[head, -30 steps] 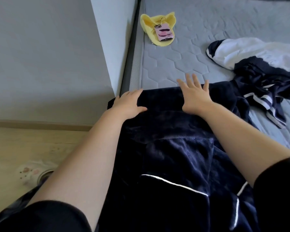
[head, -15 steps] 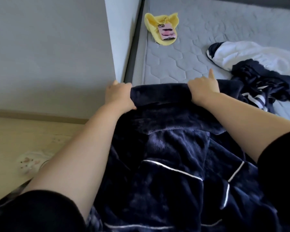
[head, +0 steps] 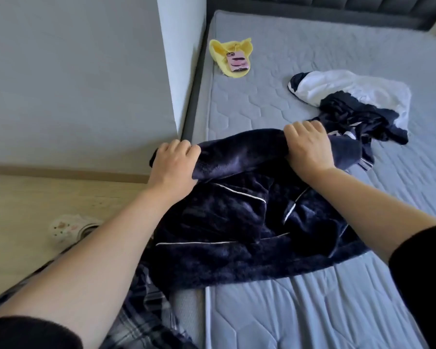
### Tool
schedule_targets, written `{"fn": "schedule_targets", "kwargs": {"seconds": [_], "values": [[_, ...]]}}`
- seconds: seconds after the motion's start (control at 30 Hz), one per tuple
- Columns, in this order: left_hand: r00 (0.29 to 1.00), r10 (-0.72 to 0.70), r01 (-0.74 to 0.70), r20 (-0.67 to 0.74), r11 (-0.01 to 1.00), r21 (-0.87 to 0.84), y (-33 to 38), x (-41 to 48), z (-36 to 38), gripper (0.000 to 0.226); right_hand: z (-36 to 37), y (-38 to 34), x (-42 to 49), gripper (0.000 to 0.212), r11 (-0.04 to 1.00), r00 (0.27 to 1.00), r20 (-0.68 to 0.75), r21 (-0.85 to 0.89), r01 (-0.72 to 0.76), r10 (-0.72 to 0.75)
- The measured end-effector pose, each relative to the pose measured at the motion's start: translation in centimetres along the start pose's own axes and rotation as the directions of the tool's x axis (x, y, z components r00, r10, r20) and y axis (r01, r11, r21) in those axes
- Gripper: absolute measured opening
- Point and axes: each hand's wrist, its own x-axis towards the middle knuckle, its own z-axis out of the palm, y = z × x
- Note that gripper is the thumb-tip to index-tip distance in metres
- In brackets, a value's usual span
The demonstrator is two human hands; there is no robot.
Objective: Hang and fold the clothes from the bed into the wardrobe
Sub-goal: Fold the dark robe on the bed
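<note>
A dark navy fleece garment (head: 224,222) with thin white piping lies spread at the left edge of the grey mattress (head: 300,311). Its far edge is lifted into a fold. My left hand (head: 174,165) grips that fold at its left end, fingers curled over the fabric. My right hand (head: 308,144) grips the same fold at its right end. Beyond my right hand lies a heap of clothes: a white garment (head: 358,89) with a navy striped piece (head: 360,119) bunched on it.
A yellow cloth (head: 220,52) with a pink phone (head: 237,61) on it lies near the mattress's far left. A grey wall (head: 73,71) and its corner stand left of the bed. A patterned slipper (head: 71,226) sits on the wooden floor.
Both hands went from lying flat on the garment's far edge to gripping it, and have lifted and drawn that edge toward me, folding it over. The view has pulled back.
</note>
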Motion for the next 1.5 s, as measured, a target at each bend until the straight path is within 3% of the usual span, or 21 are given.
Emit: {"fn": "schedule_targets", "kwargs": {"seconds": [0.13,0.2,0.33,0.37,0.43,0.47,0.53,0.57,0.63,0.73,0.8,0.83,0.87,0.93,1.0,1.07,1.17,1.27,1.4,1.47,1.5], "values": [[0.974,0.204,-0.204,0.097,0.979,-0.007,1.9,-1.5,-1.6,0.028,-1.5,0.1,-5.4,0.029,0.996,0.999,0.027,0.074,0.043,-0.046],[0.918,0.303,-0.291,0.256,0.953,-0.086,2.7,-2.3,-2.5,0.02,-2.6,0.3,-7.6,0.023,0.989,0.993,0.003,0.082,0.12,-0.121],[0.649,0.375,-0.294,0.662,0.926,-0.236,4.5,-3.7,-3.7,0.025,-3.7,-0.5,-12.4,0.015,0.963,0.963,0.061,0.074,0.258,-0.263],[0.56,0.375,-0.221,0.739,0.927,-0.303,4.9,-4.0,-4.0,0.028,-3.7,-0.9,-13.7,0.019,0.958,0.953,0.113,0.086,0.273,-0.281],[0.441,0.371,0.15,0.817,0.867,-0.475,5.8,-4.3,-4.7,0.033,-3.6,-1.7,-15.8,0.032,0.954,0.923,0.248,0.125,0.271,-0.294],[0.481,0.351,0.34,0.803,0.769,-0.541,6.4,-4.2,-5.1,0.032,-3.4,-1.8,-16.6,0.035,0.956,0.911,0.297,0.149,0.251,-0.286],[0.758,0.112,0.449,0.642,0.624,-0.64,7.7,-3.4,-4.8,0.022,-3.5,-1.9,-17.2,0.039,0.961,0.9,0.355,0.202,0.189,-0.252],[0.881,-0.034,0.368,0.472,0.676,-0.638,8.4,-2.7,-4.3,0.016,-3.7,-1.9,-17.1,0.04,0.96,0.901,0.362,0.231,0.161,-0.238],[0.965,-0.094,0.206,0.244,0.848,-0.488,10.0,-1.8,-2.9,0.033,-4.1,-2.3,-16.6,0.039,0.957,0.89,0.398,0.264,0.121,-0.222],[0.893,-0.007,0.122,0.451,0.966,-0.227,12.8,-2.4,-0.3,0.063,-4.8,-3.2,-15.4,0.027,0.957,0.736,0.64,0.286,0.038,-0.22],[0.849,0.045,0.025,0.526,0.992,-0.126,13.9,-3.8,1.8,0.072,-5.3,-2.3,-13.3,0.013,0.939,0.538,0.829,0.291,-0.185,-0.151],[0.85,0.073,-0.024,0.522,0.995,-0.1,14.2,-4.4,2.5,0.074,-5.1,-1.8,-12.0,0.019,0.909,0.51,0.853,0.295,-0.295,-0.111],[0.856,0.095,-0.059,0.509,0.994,-0.087,14.3,-4.8,2.9,0.075,-4.9,-1.6,-10.7,0.025,0.871,0.583,0.811,0.318,-0.375,-0.045],[0.868,0.132,-0.114,0.479,0.991,-0.066,14.3,-5.4,3.3,0.074,-3.9,-1.7,-8.6,0.032,0.86,0.859,0.498,0.38,-0.341,0.12],[0.87,0.157,-0.148,0.467,0.987,-0.056,14.0,-6.3,3.8,0.073,-1.9,-2.4,-7.6,0.038,0.949,0.917,0.368,0.205,-0.24,0.153],[0.865,0.161,-0.144,0.475,0.987,-0.072,13.1,-6.9,4.3,0.071,0.6,-1.7,-9.0,0.046,0.952,0.799,0.564,0.068,-0.297,0.209],[0.857,0.162,-0.117,0.49,0.986,-0.121,12.3,-7.3,4.7,0.067,3.6,1.5,-13.1,0.054,0.751,0.53,0.702,-0.01,-0.66,0.476],[0.888,0.092,-0.019,0.45,0.987,-0.162,13.0,-6.9,4.4,0.065,4.8,2.7,-15.1,0.056,0.646,0.464,0.642,-0.064,-0.76,0.61],[0.889,-0.254,0.306,0.382,0.949,-0.081,12.4,-5.7,4.0,0.063,4.3,2.7,-13.8,0.057,0.543,0.331,0.69,-0.107,-0.833,0.644],[0.876,-0.277,0.305,0.394,0.952,-0.01,12.1,-6.1,4.1,0.065,3.5,3.4,-11.8,0.06,0.496,0.205,0.781,-0.151,-0.855,0.59],[0.879,-0.257,0.275,0.401,0.961,0.012,12.3,-6.5,4.2,0.067,3.1,3.5,-10.5,0.061,0.493,0.196,0.788,-0.153,-0.856,0.584]]}}
